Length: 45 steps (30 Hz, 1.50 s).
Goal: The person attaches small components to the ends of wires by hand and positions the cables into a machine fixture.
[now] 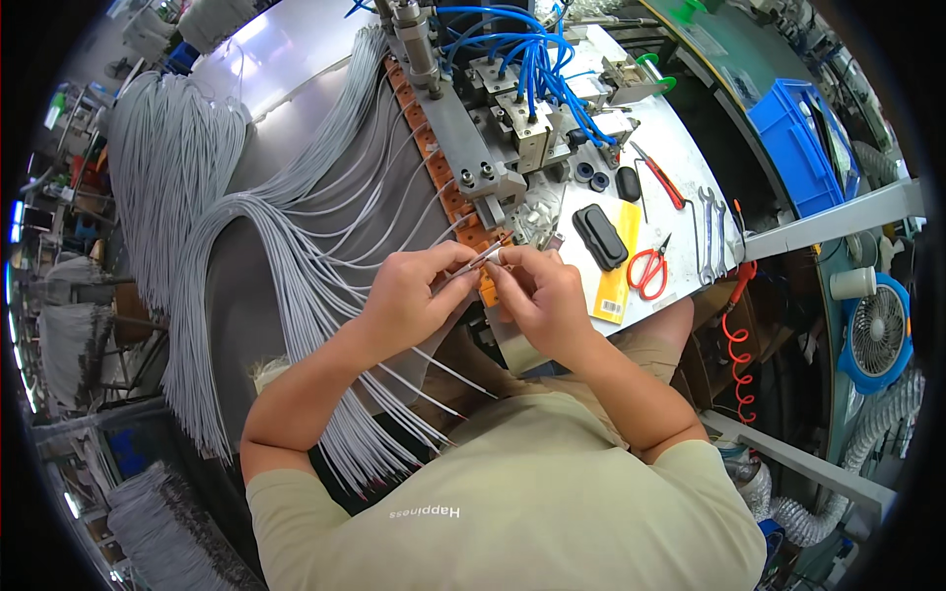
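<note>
Fingers (463, 264) pinch grey wire (483, 258) — blue bin (793, 148) | contents perhaps cables

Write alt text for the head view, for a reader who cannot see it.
A person's left hand and right hand pinch the end of a thin grey wire at a workbench. Bundles of grey wires fan out left; red scissors and a machine with blue tubes lie right.

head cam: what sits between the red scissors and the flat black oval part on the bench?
A yellow card lies between the red scissors and the black oval part, partly under the black part, seen in the head view.
</note>
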### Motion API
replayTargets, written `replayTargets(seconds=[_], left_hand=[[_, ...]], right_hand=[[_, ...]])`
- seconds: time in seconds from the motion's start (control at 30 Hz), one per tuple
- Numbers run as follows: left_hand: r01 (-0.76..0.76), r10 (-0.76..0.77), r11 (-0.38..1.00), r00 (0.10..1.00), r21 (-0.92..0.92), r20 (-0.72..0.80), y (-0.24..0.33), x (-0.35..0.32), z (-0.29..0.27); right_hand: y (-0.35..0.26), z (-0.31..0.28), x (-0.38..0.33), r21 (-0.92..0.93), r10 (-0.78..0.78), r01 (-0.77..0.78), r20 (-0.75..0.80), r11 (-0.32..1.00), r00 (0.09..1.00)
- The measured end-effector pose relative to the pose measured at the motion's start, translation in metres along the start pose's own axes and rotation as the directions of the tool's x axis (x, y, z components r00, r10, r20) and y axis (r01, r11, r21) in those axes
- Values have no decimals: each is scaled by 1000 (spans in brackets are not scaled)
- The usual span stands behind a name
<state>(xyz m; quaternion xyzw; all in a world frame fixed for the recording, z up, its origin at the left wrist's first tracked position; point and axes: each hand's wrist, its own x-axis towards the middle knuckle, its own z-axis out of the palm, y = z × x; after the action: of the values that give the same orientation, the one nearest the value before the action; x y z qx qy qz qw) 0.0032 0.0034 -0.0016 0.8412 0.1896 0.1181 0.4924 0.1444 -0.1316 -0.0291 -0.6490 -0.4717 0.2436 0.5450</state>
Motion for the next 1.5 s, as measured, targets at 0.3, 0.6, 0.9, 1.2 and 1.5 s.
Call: replayTargets(seconds=[0.3,0.6,0.9,1.2,1.5], left_hand=[[109,-94,980,990,-164,101,5,0,-1],[-264,301,938,942,226,-149,24,-10,-3],[-290,298,904,954,315,22,-4,-2,5],[-207,238,940,967,272,-87,-2,-1,6],[120,-102,976,989,-180,105,5,0,-4]], right_hand=[[16,-14,11,-171,-364,378,107,910,925],[47,-9,18,-176,-148,124,-132,977,980],[58,-13,30,232,284,-268,-37,935,958],[69,-5,18,269,316,-266,-166,926,934],[11,0,-16,-115,-251,235,-160,965,955]])
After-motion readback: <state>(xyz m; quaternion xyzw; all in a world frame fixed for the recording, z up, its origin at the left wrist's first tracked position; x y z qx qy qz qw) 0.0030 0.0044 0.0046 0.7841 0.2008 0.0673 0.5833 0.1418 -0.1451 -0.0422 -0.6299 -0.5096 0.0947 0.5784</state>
